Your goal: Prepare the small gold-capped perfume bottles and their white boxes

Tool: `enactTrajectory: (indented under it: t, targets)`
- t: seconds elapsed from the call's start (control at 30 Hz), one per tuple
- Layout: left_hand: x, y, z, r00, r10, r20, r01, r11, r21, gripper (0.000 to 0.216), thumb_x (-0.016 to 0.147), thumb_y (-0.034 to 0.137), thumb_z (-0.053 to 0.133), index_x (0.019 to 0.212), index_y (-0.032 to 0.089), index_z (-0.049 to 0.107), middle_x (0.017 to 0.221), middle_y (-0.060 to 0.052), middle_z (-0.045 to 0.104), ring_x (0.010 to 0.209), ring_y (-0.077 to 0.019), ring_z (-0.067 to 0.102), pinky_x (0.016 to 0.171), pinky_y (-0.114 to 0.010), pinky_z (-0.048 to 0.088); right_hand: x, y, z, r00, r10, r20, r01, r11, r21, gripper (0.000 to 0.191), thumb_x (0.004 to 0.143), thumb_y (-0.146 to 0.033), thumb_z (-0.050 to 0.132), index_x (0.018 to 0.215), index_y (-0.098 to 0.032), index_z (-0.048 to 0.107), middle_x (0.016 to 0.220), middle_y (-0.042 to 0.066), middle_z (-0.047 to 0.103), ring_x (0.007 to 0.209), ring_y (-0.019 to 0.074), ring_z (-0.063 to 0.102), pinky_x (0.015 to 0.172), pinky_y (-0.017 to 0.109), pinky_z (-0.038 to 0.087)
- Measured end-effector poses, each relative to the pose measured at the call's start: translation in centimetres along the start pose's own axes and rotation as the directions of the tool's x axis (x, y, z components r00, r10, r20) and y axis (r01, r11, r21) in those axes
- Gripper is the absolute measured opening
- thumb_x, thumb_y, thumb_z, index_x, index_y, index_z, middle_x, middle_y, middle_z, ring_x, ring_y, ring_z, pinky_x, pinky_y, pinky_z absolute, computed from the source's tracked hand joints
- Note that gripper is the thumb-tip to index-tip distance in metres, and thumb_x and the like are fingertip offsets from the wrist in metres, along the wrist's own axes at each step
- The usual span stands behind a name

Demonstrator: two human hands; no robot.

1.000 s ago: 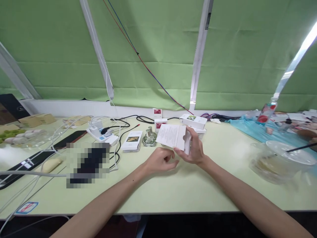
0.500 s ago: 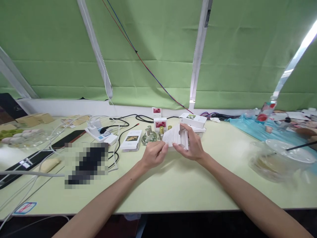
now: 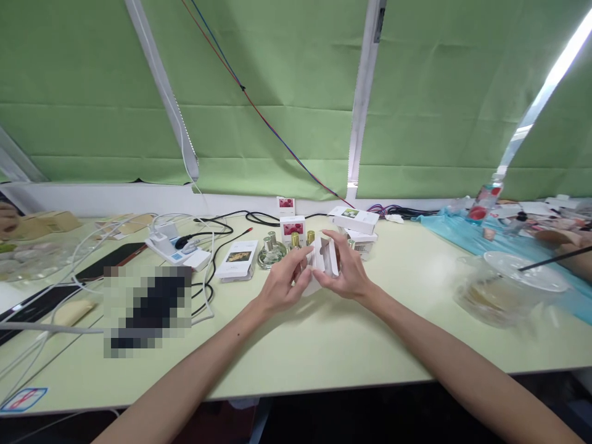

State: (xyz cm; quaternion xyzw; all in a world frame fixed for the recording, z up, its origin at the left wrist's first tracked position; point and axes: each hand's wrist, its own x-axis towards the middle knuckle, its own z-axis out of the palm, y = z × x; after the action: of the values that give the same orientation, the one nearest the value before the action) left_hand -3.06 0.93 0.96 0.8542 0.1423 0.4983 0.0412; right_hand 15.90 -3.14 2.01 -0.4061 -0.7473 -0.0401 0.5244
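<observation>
Both my hands hold one small white carton [image 3: 325, 257] just above the pale green table [image 3: 324, 345]. My right hand [image 3: 346, 271] grips it from the right side, fingers curled round it. My left hand [image 3: 283, 285] pinches its left edge and flap. Right behind the carton stand glass perfume bottles [image 3: 269, 251] with metal caps, one gold-capped bottle [image 3: 296, 240], and small boxes with pink prints [image 3: 292, 227]. A flat white box with a yellow picture [image 3: 237, 260] lies to the left of the bottles.
White boxes [image 3: 354, 219] are stacked behind my right hand. A power strip with cables [image 3: 176, 248] and a dark phone [image 3: 108, 259] lie at the left. A clear plastic bowl [image 3: 509, 290] sits at the right, with blue plastic sheet [image 3: 462, 231] and a bottle [image 3: 481, 203] beyond.
My left hand rose from below the carton and took hold of its left edge. The wide printed flap that stood open has been folded in, and the carton sits lower and closer.
</observation>
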Motion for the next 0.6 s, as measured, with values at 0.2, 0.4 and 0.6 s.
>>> enactTrajectory:
  t: [0.2,0.4,0.6]
  targets:
    - [0.3,0.0,-0.3,0.997,0.046,0.055,-0.049,0.997,0.052,0.042,0.100,0.025,0.039,0.141,0.022,0.049,0.079,-0.001,0.051,0.067,-0.0129,0.049,0.063,-0.024,0.045,0.0,0.6,0.5,0.996,0.060,0.067,-0.059,0.998,-0.015,0.072,0.078,-0.061,0.063,0.134,-0.020,0.046,0.101,0.009,0.069,0.077,0.0234,0.066,0.063,0.033,0.051]
    - [0.4,0.3,-0.3,0.997,0.080,0.021,-0.081,0.992,0.093,0.037,0.100,0.027,0.039,0.131,0.021,0.056,0.090,-0.004,0.053,0.073,-0.0140,0.052,0.065,-0.026,0.047,-0.1,1.1,0.7,0.995,0.042,0.089,-0.039,0.999,-0.032,0.068,0.084,-0.066,0.053,0.134,-0.020,0.051,0.112,0.012,0.068,0.090,0.0256,0.067,0.071,0.035,0.052]
    - [0.1,0.1,-0.2,1.000,-0.009,-0.002,0.009,0.999,0.049,0.025,0.098,0.028,0.042,0.115,0.019,0.057,0.095,-0.006,0.056,0.068,-0.0133,0.049,0.059,-0.026,0.044,-0.2,1.4,0.6,0.994,0.008,0.105,-0.004,0.999,-0.037,0.066,0.092,-0.068,0.039,0.134,-0.020,0.051,0.122,0.014,0.065,0.102,0.0273,0.065,0.076,0.036,0.053]
